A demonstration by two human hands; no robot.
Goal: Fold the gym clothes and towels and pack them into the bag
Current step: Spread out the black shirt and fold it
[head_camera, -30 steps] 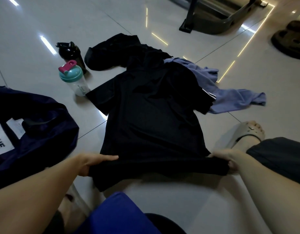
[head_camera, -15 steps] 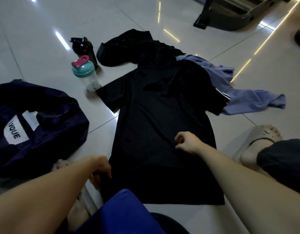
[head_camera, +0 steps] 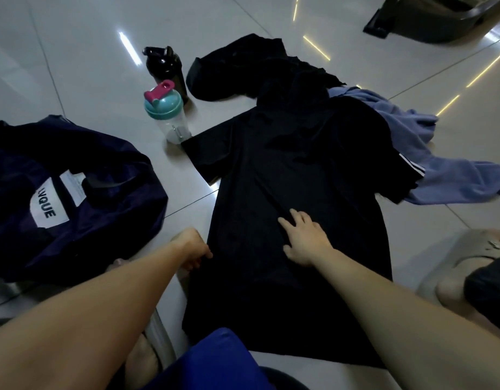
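Right hand (head_camera: 305, 240) had gone from the loose fist of half a second before to a flat palm, nearer the middle of the black T-shirt (head_camera: 285, 170). Its fingers were spread and pressed the cloth down. Left hand (head_camera: 192, 249) had stayed at the shirt's left side edge, near the hem. We saw its fingers curled against that edge but could not tell whether they pinched cloth. A second before, both hands had held the hem.

Shirt lay spread flat on the tiled floor (head_camera: 74, 66), collar away from the person, hem toward them. Its white-striped right sleeve overlapped a pale blue towel (head_camera: 412, 153) crumpled just to the right. A second black garment (head_camera: 229, 68) lay bunched at the collar end, touching the shirt.

Bag (head_camera: 116, 164), dark navy with a white label, sat slumped on the floor left of the shirt, apart from it. We noted a clear shaker bottle (head_camera: 167, 116) with a teal lid standing just beside the left sleeve, and a black bottle (head_camera: 165, 66) right behind it. We also had a sandalled foot (head_camera: 474, 249) right of the shirt and blue cloth (head_camera: 215, 361) at the near hem.
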